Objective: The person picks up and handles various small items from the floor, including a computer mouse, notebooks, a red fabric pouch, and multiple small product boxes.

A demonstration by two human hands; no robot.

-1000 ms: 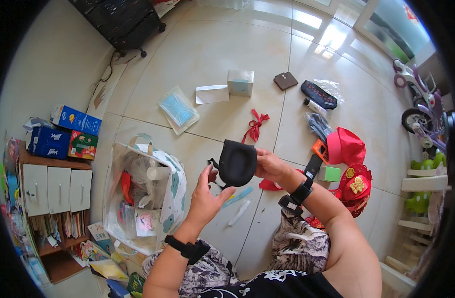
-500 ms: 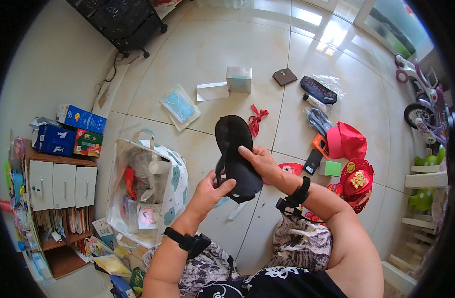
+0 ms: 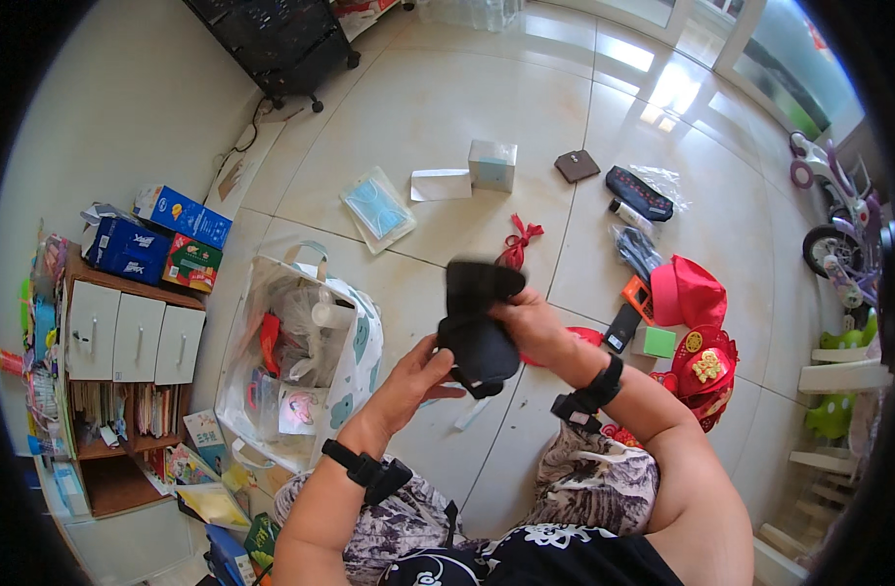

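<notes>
In front of my lap I hold a black sleep mask up off the tiled floor, bent over so one part juts to the right at its top. My left hand grips its lower left side, with the thumb on top. My right hand is closed on its upper right part; those fingertips are partly hidden. Just beyond the mask, a red ribbon bow lies on the floor. To the left stands an open storage bag with a leaf-like green pattern, holding plastic wrapping and small items.
Ahead lie packaged blue face masks, a white paper box, a grey cube box and a brown wallet. A red cap and green box are right. A cabinet stands left, a child's bicycle far right.
The sleep mask, held lengthwise before, is now bent over and looks shorter. My right hand has shifted slightly right. The whole view has turned a little, moving the floor items rightward in it.
</notes>
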